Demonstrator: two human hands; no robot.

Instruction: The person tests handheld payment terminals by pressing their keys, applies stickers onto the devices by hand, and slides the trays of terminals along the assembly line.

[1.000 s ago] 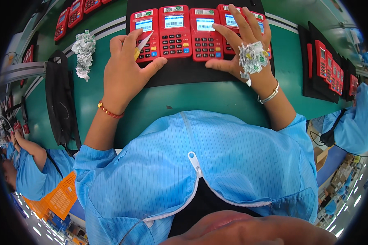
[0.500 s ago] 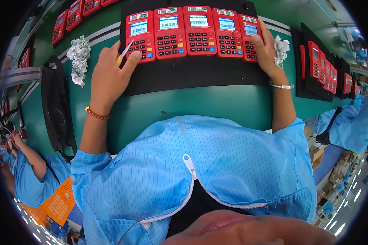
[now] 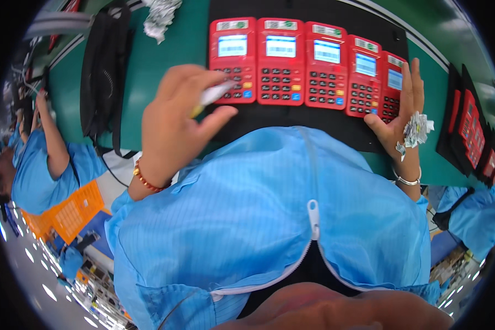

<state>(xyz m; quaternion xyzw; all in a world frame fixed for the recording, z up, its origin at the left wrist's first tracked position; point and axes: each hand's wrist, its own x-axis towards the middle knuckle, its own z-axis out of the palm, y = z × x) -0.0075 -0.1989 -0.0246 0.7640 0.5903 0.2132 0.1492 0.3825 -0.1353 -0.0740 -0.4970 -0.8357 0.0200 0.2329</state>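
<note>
Five red card payment terminals with lit screens and keypads stand side by side on a black mat [image 3: 275, 116]. My left hand [image 3: 173, 124] is at the leftmost terminal [image 3: 233, 47], its fingers closed round a slim, pale pointed tool [image 3: 214, 93] with a yellow handle. The tool is blurred and its tip lies over that terminal's keypad. At the other end, my right hand [image 3: 399, 124] rests beside the rightmost terminal [image 3: 393, 82], fingers stretched and thumb apart, holding nothing visible.
Crumpled printed strips [image 3: 418, 130] lie by my right wrist, and another heap [image 3: 160, 19] lies at the far left. A black bag [image 3: 105, 71] is on the green table [image 3: 143, 60]. More red terminals [image 3: 470, 129] stand at the right. A co-worker in blue [image 3: 49, 170] sits at the left.
The terminals and mat appear lower and further right in the view. My left hand has moved the pointed tool over the leftmost keypad. My right hand's fingers have straightened.
</note>
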